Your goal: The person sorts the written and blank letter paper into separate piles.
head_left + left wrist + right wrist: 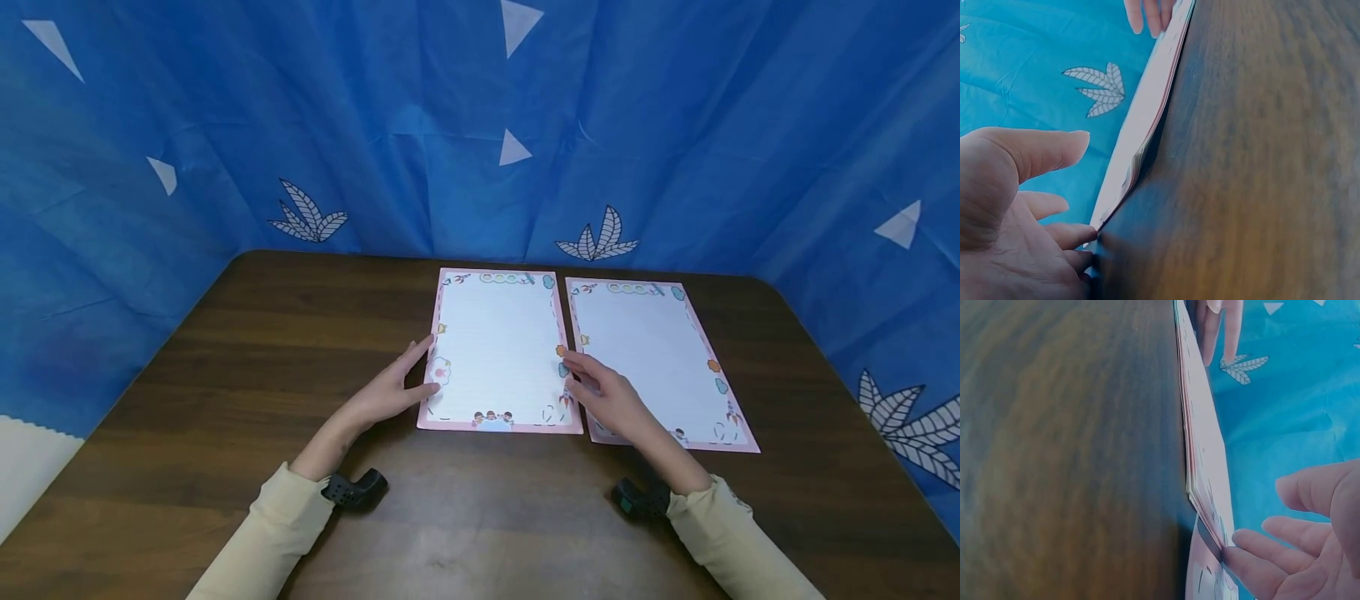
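Observation:
A stack of decorated paper sheets (497,350) with pink borders lies flat in the middle of the table. In both wrist views, several layers show along its near edge. My left hand (388,392) is at the stack's left side, fingers spread and thumb over the lower left border. On the opposite side, my right hand (611,400) has its fingertips at the stack's right edge. A second sheet (645,358) of the same design lies tilted to the right, partly covered by my right hand. Neither hand is curled round the paper.
The dark wooden table (315,308) extends around the papers. Behind it hangs a blue curtain (375,125) with white triangles and leaf prints. Black wrist cameras (356,490) sit at both cuffs.

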### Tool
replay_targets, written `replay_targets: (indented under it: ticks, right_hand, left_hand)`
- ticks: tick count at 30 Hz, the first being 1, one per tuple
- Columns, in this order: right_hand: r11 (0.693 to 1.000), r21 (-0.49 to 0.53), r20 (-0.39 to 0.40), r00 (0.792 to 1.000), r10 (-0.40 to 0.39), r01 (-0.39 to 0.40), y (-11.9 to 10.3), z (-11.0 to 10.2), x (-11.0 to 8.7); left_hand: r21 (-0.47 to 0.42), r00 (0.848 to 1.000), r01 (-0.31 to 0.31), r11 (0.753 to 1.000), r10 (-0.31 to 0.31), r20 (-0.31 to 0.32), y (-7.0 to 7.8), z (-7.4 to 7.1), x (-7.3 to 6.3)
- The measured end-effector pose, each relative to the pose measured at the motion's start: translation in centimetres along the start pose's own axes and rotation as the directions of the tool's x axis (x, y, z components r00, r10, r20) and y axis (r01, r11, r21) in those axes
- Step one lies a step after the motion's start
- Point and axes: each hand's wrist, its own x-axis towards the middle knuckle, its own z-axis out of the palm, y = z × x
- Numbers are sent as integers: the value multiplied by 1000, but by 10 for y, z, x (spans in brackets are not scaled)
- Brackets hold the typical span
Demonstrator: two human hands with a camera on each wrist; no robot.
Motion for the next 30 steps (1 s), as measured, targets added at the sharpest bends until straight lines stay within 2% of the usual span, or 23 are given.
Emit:
replay_targets:
  ticks: [3,7,15,24,30]
  right_hand:
    - [1000,7,1,1000,-5,5,1,1,0]
    - [1000,24,4,1000,-14,14,2,2,1]
    - [999,34,9,1000,-20,19,2,2,2]
    - [1000,15,5,1000,-13,13,-3,2,0]
    - [1000,18,7,1000,-5,5,-2,3,1]
  left_hand:
    - [3,1000,-3,1000,3,6,1,1,0]
    - [-49,1000,-8,999,9,2,0,0,-1]
    - [-135,998,-70,988,70,-7,-3,-1,1]
    - [-143,997,-72,987,70,-18,-1,-2,0]
    - [-229,993,-104,968,89,-76,0,-2,3]
